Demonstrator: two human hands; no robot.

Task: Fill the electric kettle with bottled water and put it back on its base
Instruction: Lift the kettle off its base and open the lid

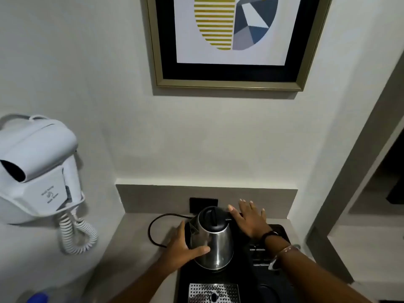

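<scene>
Grey tabletop (135, 237), kettle (215, 243) on tray (273, 278): left hand (182, 251) cupping its body, right hand (249, 219) spread flat right of kettle, empty; probably lift-off step, next needing firm grip

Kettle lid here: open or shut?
Shut. The black lid lies flat on top of the kettle, with no gap showing at its rim.
</scene>
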